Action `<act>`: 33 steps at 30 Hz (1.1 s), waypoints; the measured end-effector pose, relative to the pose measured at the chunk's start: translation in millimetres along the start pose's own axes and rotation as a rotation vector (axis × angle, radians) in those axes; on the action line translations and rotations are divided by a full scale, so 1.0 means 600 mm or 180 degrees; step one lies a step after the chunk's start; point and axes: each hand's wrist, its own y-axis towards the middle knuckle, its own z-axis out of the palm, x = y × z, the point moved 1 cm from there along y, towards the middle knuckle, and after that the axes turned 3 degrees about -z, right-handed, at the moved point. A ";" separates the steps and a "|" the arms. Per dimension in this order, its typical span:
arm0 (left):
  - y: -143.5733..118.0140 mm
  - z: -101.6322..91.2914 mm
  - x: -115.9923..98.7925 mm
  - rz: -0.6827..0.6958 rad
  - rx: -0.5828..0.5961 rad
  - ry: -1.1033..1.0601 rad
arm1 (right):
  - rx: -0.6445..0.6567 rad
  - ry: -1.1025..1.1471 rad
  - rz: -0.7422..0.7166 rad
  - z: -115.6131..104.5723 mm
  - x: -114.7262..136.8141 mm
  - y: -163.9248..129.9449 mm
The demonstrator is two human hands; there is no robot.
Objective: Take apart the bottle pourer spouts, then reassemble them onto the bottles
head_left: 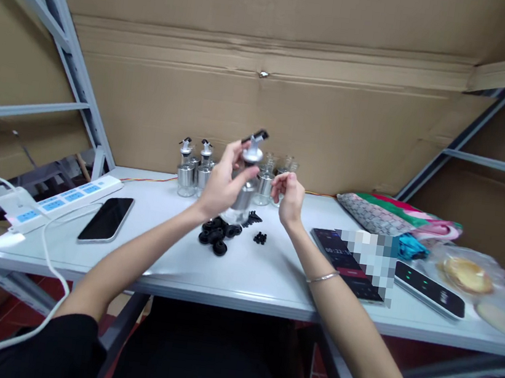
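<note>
- While my left hand [221, 186] is wrapped around the bottle [247, 179], its fingers closed on the metal-sleeved body, the thumb reaches up toward the pour cap.
- My right hand [289, 195] is just beside the bottle and apart from it, fingers loosely curled inward; whether they pinch some small part I cannot tell.
- Location: the bottle is held upright, lifted clear of the table [241, 274], above the pile of black rings [216, 234].
- Handling, as I judge it: glass under a thin metal sleeve, so stiff and breakable; light while it carries no liquid; the polished sleeve is likely slippery. Best taken around the sleeve at mid-body, not by the cap.
- The cap's black flip lid [257, 136] stands tilted open on top; it looks like a thin hinged piece and I would not load it.
- Appearance: clear glass base, bright silver band, silver collar, black spout lid.
- Near the rings lie a few small black plugs [259, 238], separate from the pile.
- Behind, a row of matching bottles [194, 172] stands upright against the cardboard wall [267, 79].
- Further out: a dark phone [106, 219] and a power strip [65, 198] to the left; a second phone [345, 263], a remote-like device [429, 290] and a patterned pouch [392, 220] to the right.
</note>
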 end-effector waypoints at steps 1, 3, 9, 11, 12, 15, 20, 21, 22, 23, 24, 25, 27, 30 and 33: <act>0.026 -0.007 0.010 0.0026 -0.0023 0.0063 | -0.0061 -0.0007 0.0119 -0.004 -0.006 0.001; 0.071 -0.018 0.042 0.0036 -0.0124 0.0246 | -0.0168 -0.0008 0.0264 -0.008 -0.010 0.002; 0.110 -0.012 0.152 -0.0212 -0.0364 0.0706 | -0.0007 -0.0122 0.0197 -0.006 -0.010 -0.009; 0.101 -0.006 0.173 -0.0363 -0.0405 0.0843 | 0.0072 -0.0259 0.0197 -0.006 -0.014 -0.013; 0.096 -0.004 0.182 -0.0448 -0.0447 0.0894 | 0.0091 -0.0325 0.0201 -0.007 -0.016 -0.014; 0.085 -0.002 0.201 -0.0621 -0.0562 0.0965 | 0.0125 -0.0484 0.0203 -0.009 -0.017 -0.015; 0.082 0.002 0.227 -0.0792 -0.0571 0.1010 | 0.0099 -0.0564 0.0171 -0.010 -0.013 -0.014; 0.081 0.004 0.231 -0.0850 -0.0573 0.1014 | 0.0092 -0.0573 0.0171 -0.011 -0.013 -0.014; 0.080 0.006 0.234 -0.0899 -0.0567 0.1019 | 0.0088 -0.0580 0.0172 -0.011 -0.014 -0.014; 0.079 0.009 0.237 -0.0937 -0.0556 0.1025 | 0.0088 -0.0584 0.0175 -0.012 -0.015 -0.013; 0.078 0.011 0.240 -0.0962 -0.0545 0.1035 | 0.0088 -0.0588 0.0179 -0.012 -0.017 -0.013; 0.077 0.012 0.242 -0.0976 -0.0534 0.1047 | 0.0091 -0.0593 0.0183 -0.013 -0.018 -0.013; 0.075 0.013 0.245 -0.0993 -0.0511 0.1065 | 0.0099 -0.0604 0.0189 -0.013 -0.021 -0.012; 0.076 0.010 0.250 -0.1040 -0.0477 0.1041 | 0.0120 -0.0594 0.0216 -0.014 -0.024 -0.011; 0.077 0.008 0.247 -0.1159 -0.0398 0.1022 | 0.0137 -0.0594 0.0286 -0.016 -0.027 -0.008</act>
